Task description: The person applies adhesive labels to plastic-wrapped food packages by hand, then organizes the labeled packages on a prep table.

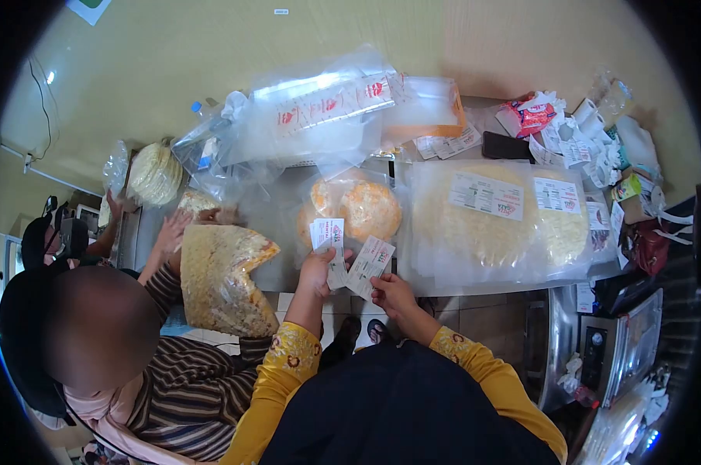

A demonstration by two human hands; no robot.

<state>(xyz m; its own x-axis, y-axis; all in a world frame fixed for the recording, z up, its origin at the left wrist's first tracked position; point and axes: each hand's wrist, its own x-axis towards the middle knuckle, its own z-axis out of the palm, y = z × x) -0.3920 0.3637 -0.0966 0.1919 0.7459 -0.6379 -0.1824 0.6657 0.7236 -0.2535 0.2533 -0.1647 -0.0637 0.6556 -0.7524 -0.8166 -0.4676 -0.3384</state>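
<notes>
My left hand point(317, 273) is closed on a few printed paper labels point(328, 234), fanned a little over the table's front edge. Between the thumb and fingers of my right hand point(395, 297) is another printed label point(370, 262), tilted and close beside the first ones. Just beyond both hands lies a clear plastic bag point(333, 184) with round, flat orange-and-white food pieces point(372, 211) in it. To the right, large clear bags of pale round flat food point(474, 232) lie flat and overlapping, with a printed label point(486, 195) on top.
A co-worker in a striped garment point(187, 380) sits at left, hands at bagged food; a large filled bag point(222, 271) is nearby. Behind stand plastic sheets point(319, 108) and an orange-edged container point(459, 116). A black phone point(508, 146) and crumpled paper point(598, 163) lie back right.
</notes>
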